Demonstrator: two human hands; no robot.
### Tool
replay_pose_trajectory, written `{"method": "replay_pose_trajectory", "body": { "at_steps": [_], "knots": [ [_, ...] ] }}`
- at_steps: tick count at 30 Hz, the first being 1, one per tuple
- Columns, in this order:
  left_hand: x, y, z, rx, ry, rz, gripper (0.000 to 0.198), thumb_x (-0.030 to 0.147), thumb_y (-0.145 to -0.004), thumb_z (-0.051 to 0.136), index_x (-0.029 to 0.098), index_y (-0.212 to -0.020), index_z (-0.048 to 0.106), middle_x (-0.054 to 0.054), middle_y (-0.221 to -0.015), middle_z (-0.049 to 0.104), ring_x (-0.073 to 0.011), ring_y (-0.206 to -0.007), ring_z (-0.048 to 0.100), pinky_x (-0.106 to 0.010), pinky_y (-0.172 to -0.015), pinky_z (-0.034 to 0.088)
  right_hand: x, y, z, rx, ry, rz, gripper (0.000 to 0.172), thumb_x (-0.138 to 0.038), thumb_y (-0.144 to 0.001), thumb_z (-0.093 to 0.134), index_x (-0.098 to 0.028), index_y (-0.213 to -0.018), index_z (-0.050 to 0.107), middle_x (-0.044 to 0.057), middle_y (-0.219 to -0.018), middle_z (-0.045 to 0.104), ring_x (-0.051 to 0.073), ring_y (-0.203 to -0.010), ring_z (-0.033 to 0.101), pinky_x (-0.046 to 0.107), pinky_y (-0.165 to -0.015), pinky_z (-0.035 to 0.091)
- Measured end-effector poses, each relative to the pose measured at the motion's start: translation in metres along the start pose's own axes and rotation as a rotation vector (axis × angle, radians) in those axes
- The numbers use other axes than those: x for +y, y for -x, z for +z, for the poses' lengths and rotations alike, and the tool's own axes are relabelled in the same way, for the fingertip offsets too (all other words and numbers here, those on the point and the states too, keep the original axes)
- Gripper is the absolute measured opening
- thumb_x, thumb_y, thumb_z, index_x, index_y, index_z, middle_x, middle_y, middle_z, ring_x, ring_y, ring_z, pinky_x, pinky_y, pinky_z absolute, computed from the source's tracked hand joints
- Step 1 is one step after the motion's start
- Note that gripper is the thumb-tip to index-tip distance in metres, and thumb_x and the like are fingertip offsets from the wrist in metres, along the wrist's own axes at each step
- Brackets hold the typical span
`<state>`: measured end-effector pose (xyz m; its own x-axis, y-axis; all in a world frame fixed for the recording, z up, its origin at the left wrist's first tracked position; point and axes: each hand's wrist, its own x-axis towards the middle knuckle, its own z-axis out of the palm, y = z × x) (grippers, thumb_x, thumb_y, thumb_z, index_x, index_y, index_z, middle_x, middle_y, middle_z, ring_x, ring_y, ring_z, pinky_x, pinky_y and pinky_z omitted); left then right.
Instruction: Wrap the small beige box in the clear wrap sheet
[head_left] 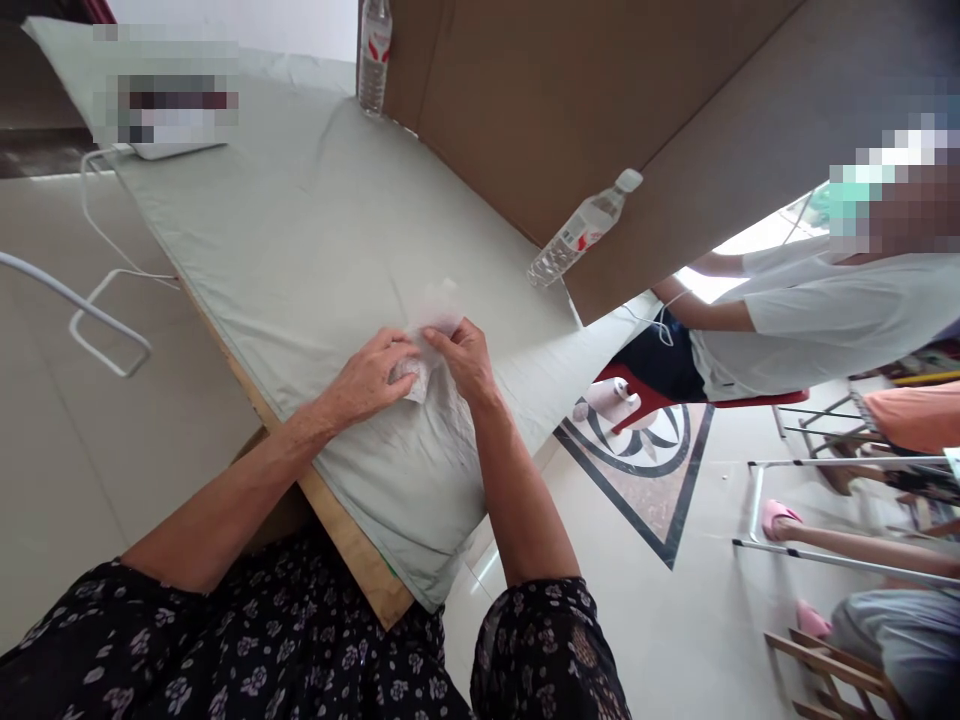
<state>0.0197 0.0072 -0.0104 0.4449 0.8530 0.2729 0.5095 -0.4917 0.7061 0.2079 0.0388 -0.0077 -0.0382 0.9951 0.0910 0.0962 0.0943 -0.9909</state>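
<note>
My left hand (375,372) curls its fingers around a small crumpled white wad (412,382), low over the cloth-covered table (292,240). Close beside it, my right hand (466,362) pinches a thin, see-through white sheet (436,308) between thumb and finger. This sheet spreads out past the fingertips, away from me. Whether it is tissue or thin plastic, and whether it joins the wad, I cannot tell.
A water bottle (585,232) leans at the edge of a big brown cardboard panel (540,110); another bottle (374,55) stands farther back. White cables (105,255) hang at the left. A seated person in a white shirt (810,325) is at the right.
</note>
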Motion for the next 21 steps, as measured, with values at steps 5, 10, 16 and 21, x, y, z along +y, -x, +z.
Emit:
{"method": "replay_pose_trajectory", "body": {
  "at_steps": [5, 10, 16, 21],
  "knots": [
    [0.000, 0.004, 0.004, 0.182, -0.010, -0.090, 0.059, 0.027, -0.083, 0.071, 0.019, -0.138, 0.053, -0.014, -0.135, 0.059, -0.0276, -0.123, 0.060, -0.044, -0.107, 0.053, -0.011, 0.028, 0.000, -0.079, 0.177, -0.128, 0.019, -0.041, -0.086, 0.069, -0.022, -0.087, 0.068, 0.000, -0.086, 0.070, 0.017, -0.086, 0.066, 0.033, -0.086, 0.055],
    [-0.006, 0.001, -0.002, 0.057, 0.063, -0.001, 0.048, 0.024, -0.082, 0.070, 0.020, -0.128, 0.059, -0.018, -0.151, 0.051, -0.0323, -0.145, 0.047, -0.050, -0.116, 0.046, -0.012, 0.056, -0.002, -0.145, 0.249, -0.284, 0.009, -0.030, -0.094, 0.066, -0.025, -0.094, 0.073, 0.005, -0.110, 0.081, 0.022, -0.115, 0.074, 0.042, -0.110, 0.052],
    [-0.011, 0.004, -0.004, 0.017, 0.145, -0.043, 0.028, 0.011, -0.070, 0.055, 0.019, -0.096, 0.062, -0.016, -0.142, 0.059, -0.0284, -0.135, 0.058, -0.045, -0.108, 0.053, 0.003, 0.078, -0.005, -0.174, 0.549, -0.440, 0.045, -0.037, -0.087, 0.080, -0.027, -0.129, 0.068, 0.011, -0.142, 0.071, 0.030, -0.146, 0.057, 0.053, -0.123, 0.042],
    [-0.010, 0.002, -0.007, 0.018, 0.326, -0.154, 0.030, 0.033, -0.074, 0.064, 0.018, -0.100, 0.067, -0.017, -0.142, 0.063, -0.0331, -0.128, 0.063, -0.048, -0.108, 0.052, 0.016, 0.072, 0.003, -0.062, 0.568, -0.505, 0.032, -0.025, -0.093, 0.067, -0.025, -0.126, 0.070, 0.011, -0.137, 0.073, 0.028, -0.137, 0.064, 0.049, -0.118, 0.046]
  ]
}}
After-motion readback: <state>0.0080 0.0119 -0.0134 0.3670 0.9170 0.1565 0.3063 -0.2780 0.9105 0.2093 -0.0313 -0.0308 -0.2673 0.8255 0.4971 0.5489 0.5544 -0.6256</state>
